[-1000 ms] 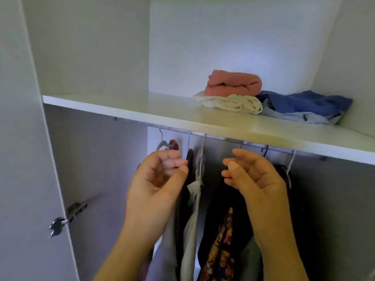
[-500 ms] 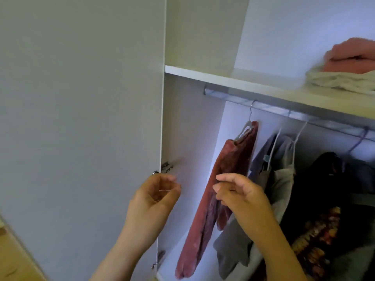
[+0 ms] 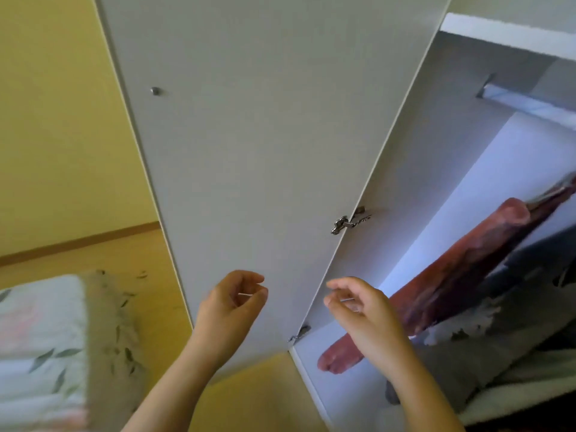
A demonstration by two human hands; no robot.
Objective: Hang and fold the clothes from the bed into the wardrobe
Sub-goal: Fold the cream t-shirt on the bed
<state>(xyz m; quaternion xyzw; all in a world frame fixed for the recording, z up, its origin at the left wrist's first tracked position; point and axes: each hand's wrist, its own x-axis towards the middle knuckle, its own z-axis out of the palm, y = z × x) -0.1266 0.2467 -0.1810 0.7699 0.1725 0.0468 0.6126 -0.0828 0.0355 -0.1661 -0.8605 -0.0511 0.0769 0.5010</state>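
Note:
Both my hands are raised in front of the open wardrobe and hold nothing. My left hand (image 3: pixel 232 307) hangs with loosely curled fingers in front of the grey wardrobe door (image 3: pixel 265 135). My right hand (image 3: pixel 361 310) is relaxed too, just before the wardrobe's opening. Inside, a dark red garment (image 3: pixel 442 285) hangs from the rail (image 3: pixel 530 102), with grey clothing (image 3: pixel 473 363) beside it at the right edge. The bed (image 3: pixel 40 347) with a leaf-patterned cover lies at the lower left.
The open door stands between the bed and the wardrobe interior, its hinge (image 3: pixel 346 224) at mid height. A white shelf edge (image 3: pixel 505 35) runs above the rail. Wooden floor (image 3: pixel 149 275) and a yellow wall (image 3: pixel 62 120) fill the left.
The view has swung left and down, from the shelf with folded clothes to the door and the bed. Both hands have come away from the hanging clothes and lowered, empty.

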